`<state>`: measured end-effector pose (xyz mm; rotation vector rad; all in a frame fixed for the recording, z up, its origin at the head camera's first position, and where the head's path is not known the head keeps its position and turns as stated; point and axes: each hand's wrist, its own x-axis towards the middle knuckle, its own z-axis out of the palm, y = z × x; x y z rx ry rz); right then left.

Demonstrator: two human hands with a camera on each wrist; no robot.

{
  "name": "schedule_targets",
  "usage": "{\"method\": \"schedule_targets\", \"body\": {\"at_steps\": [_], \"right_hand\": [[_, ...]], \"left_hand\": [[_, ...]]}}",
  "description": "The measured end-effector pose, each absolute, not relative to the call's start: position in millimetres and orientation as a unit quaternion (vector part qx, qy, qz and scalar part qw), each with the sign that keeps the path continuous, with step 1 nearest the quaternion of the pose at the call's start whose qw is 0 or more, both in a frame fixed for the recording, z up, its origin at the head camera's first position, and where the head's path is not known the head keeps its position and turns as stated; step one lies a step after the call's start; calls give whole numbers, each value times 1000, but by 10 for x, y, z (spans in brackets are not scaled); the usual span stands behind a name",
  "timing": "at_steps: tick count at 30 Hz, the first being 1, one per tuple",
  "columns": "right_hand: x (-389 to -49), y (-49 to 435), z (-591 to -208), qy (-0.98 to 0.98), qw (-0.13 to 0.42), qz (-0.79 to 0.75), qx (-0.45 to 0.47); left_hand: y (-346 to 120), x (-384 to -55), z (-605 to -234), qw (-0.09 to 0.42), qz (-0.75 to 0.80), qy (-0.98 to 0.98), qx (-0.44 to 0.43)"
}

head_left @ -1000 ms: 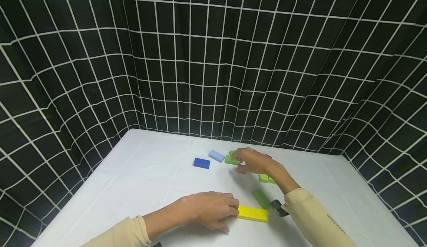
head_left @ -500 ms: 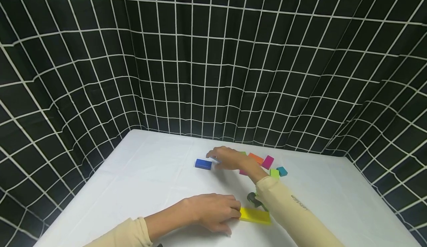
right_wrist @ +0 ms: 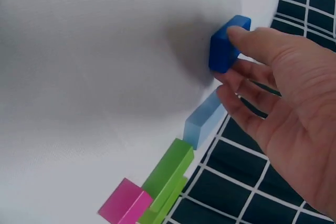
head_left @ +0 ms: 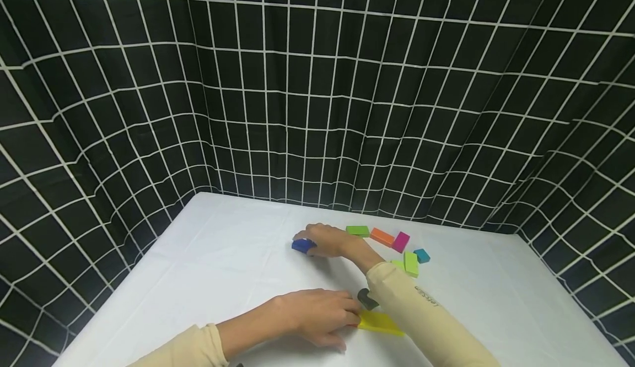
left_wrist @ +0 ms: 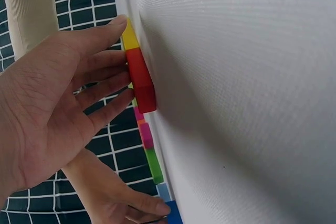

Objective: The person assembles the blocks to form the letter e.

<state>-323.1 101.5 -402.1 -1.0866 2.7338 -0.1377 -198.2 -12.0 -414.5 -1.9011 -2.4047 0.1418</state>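
Note:
My right hand (head_left: 327, 241) pinches a dark blue block (right_wrist: 228, 45) between thumb and fingers at the far middle of the white table. Just under its lower fingers, a light blue block (right_wrist: 202, 119) lies on the table. Nearer me, my left hand (head_left: 317, 316) rests its fairly straight fingers against a red block (left_wrist: 142, 80), with the thumb apart from it. End to end with the red block runs a yellow block or row (head_left: 379, 323). In the head view the left fingers hide most of the red, and the right sleeve covers the yellow's far end.
Behind the right forearm lie green (head_left: 358, 231), orange (head_left: 382, 237), magenta (head_left: 401, 242), teal (head_left: 422, 255) and lime (head_left: 410, 264) blocks. Another pink block (right_wrist: 125, 200) touches a green one. A black gridded curtain (head_left: 317, 91) encloses the table's back and sides.
My right hand has moved left, from the green blocks past the light blue block, and has taken hold of the dark blue one. The left hand stays almost in place.

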Motion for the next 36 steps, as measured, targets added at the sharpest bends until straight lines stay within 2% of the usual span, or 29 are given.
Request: {"method": "schedule_targets", "body": {"at_steps": [10, 20, 36], "right_hand": [[-3081, 1248, -3907, 925, 124, -74, -353], [-2894, 1779, -3765, 925, 94, -77, -361], [-2695, 2241, -3879, 936, 119, -95, -319]], "left_hand": [[-115, -1980, -4153, 32, 40, -782, -621], [-112, -1969, -4153, 41, 41, -777, -627], [-108, -1973, -4160, 17, 32, -789, -614]]}}
